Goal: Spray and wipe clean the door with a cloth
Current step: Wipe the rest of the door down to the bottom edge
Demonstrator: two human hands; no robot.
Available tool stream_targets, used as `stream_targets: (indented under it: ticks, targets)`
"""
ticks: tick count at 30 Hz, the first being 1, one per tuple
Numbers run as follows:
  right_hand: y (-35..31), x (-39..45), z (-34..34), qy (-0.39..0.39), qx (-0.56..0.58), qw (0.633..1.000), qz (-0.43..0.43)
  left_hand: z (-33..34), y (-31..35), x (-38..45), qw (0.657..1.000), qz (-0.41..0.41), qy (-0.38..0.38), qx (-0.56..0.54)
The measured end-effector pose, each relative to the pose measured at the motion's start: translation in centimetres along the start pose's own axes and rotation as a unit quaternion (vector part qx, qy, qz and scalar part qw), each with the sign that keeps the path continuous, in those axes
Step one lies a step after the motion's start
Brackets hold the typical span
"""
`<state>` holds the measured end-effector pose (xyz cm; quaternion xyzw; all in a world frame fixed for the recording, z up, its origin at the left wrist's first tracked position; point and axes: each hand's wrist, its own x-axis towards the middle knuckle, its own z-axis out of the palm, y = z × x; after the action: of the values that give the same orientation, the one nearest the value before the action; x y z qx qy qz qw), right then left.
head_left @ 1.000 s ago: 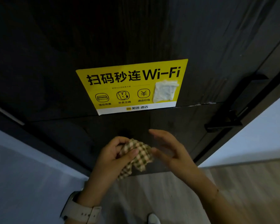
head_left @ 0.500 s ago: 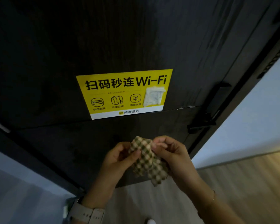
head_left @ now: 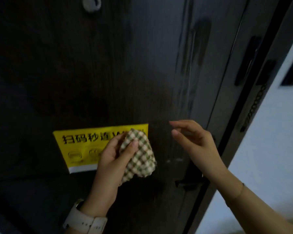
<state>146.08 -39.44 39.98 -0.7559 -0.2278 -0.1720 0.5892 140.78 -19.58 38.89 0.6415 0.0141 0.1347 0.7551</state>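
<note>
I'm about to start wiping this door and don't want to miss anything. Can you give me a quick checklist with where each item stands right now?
1. Cloth in hand: ok, left hand pinches it.
2. Cloth against the door: cannot tell, it covers the yellow sticker but contact is unclear.
3. Right hand free: ok, open and empty.
4. Spray bottle ready: not ok, none in view.
5. Door wetted: cannot tell, faint streaks show on the right panel.
6. Handle clear of the hands: ok.
</note>
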Motion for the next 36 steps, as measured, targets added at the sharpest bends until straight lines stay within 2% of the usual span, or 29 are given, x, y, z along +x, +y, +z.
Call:
stream_targets:
  ticks: [2, 4, 7, 10, 14, 18, 22, 24, 27, 29, 31, 36]
  targets:
    - [-0.4, 3.1, -3.9, -0.008, -0.057, 0.995, -0.083, 2.7, 2.2, 1.4, 0.999, 0.048, 0.017, 0.018]
    - [-1.6, 6.4, -7.8, -0.004, -0.136, 0.973, -0.189, 5.3, 4.7, 3.0, 0.995, 0.091, 0.038, 0.029]
    - [-4.2, 11.6, -13.1, 0.028, -0.226, 0.922, -0.314, 9.2, 9.5, 5.4, 0.982, 0.173, 0.063, 0.048]
    - [-8.3, 17.2, -16.8, 0.075, -0.298, 0.862, -0.403, 12.3, 15.4, 7.3, 0.957, 0.271, 0.071, 0.081]
    - [-13.8, 24.0, -19.3, 0.139, -0.39, 0.775, -0.477, 15.2, 23.4, 9.8, 0.906, 0.392, 0.097, 0.125]
    - [-18.4, 29.8, -20.0, 0.209, -0.416, 0.725, -0.508, 16.7, 30.9, 12.4, 0.851, 0.483, 0.141, 0.15]
    - [-20.4, 33.9, -20.0, 0.288, -0.377, 0.718, -0.51, 17.3, 39.1, 15.6, 0.799, 0.538, 0.197, 0.184]
    - [-20.0, 34.7, -19.6, 0.307, -0.386, 0.701, -0.516, 17.5, 42.8, 17.3, 0.765, 0.554, 0.231, 0.232]
    - [-19.4, 35.1, -19.4, 0.327, -0.39, 0.675, -0.535, 17.7, 46.5, 19.4, 0.679, 0.593, 0.287, 0.324]
    - [-19.5, 35.1, -19.5, 0.332, -0.374, 0.685, -0.53, 17.7, 47.6, 20.5, 0.61, 0.619, 0.321, 0.377]
    - [-19.4, 35.3, -19.5, 0.323, -0.375, 0.692, -0.525, 17.6, 47.3, 21.3, 0.561, 0.64, 0.325, 0.413]
    - [-19.5, 35.1, -19.5, 0.313, -0.379, 0.695, -0.525, 16.4, 44.0, 21.5, 0.516, 0.66, 0.308, 0.452]
